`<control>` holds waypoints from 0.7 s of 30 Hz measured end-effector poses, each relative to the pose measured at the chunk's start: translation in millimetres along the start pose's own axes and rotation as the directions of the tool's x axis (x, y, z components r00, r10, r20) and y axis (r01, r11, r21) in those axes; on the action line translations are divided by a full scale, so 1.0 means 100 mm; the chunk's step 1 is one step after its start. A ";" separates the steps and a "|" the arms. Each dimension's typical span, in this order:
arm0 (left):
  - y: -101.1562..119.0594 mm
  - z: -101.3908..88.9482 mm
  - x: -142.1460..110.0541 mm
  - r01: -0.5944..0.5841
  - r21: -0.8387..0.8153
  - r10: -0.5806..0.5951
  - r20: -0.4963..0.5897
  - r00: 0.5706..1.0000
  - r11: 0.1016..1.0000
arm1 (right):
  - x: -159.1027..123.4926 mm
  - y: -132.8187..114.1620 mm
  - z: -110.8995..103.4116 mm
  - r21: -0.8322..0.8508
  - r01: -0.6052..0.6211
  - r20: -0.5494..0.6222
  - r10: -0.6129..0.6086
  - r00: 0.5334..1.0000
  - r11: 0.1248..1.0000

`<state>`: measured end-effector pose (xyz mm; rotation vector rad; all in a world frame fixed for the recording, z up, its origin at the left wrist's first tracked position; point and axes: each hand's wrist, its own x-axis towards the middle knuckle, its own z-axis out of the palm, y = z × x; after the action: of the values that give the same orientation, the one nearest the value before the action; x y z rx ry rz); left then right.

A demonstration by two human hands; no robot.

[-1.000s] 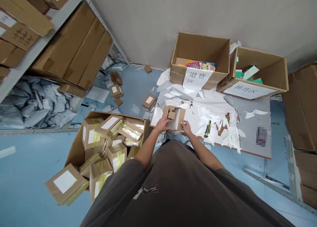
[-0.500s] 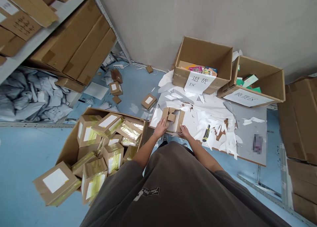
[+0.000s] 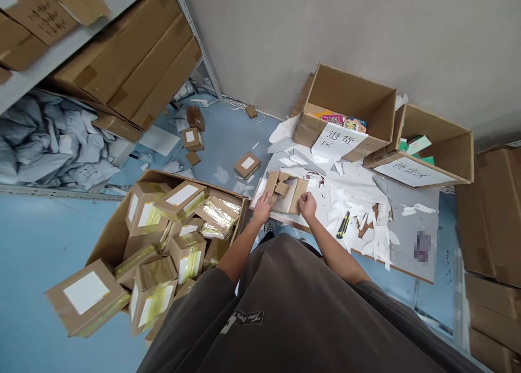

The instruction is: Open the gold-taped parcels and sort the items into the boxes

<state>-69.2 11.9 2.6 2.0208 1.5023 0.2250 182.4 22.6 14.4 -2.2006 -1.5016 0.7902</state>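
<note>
A small cardboard box [image 3: 300, 195] lies opened on the table in front of me, its flaps folded outward and a pale surface showing inside. My left hand [image 3: 262, 206] rests on its left side with fingers stretched out. At the right flap, my right hand [image 3: 307, 205] is closed in a fist against the edge; whatever is in it, if anything, is hidden. A yellow and black box cutter [image 3: 343, 225] lies on torn white paper [image 3: 370, 237] to the right of the box.
Left of me stands a large carton [image 3: 106, 226] full of taped parcels [image 3: 187, 256]. Two labelled cartons, one with books [image 3: 334, 119] and one with green boxes [image 3: 418, 144], stand at the table's back. Small boxes [image 3: 247, 165] lie on the floor beside a loaded shelf [image 3: 77, 39].
My right hand has gone from gripping the box's right edge with extended fingers to a fist there. My left hand stays on the left side. The view has shifted slightly.
</note>
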 end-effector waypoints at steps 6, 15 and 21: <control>0.04 0.19 -0.05 0.025 -0.025 -0.027 -0.068 0.997 0.999 | 0.00 -0.37 0.13 -0.272 0.131 0.226 -0.069 0.972 0.954; 0.06 0.31 -0.04 0.061 -0.052 -0.066 -0.097 0.993 0.997 | 0.09 -0.39 0.47 -0.131 -0.157 0.098 0.170 0.981 0.979; 0.05 0.27 -0.04 0.096 -0.092 -0.103 -0.069 0.992 0.991 | 0.35 -0.52 0.35 -0.182 -0.280 0.190 0.313 0.931 0.943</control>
<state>-53.1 -2.3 -15.6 1.8809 1.6052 0.3233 132.6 73.7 8.4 -2.5692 -1.3790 1.0737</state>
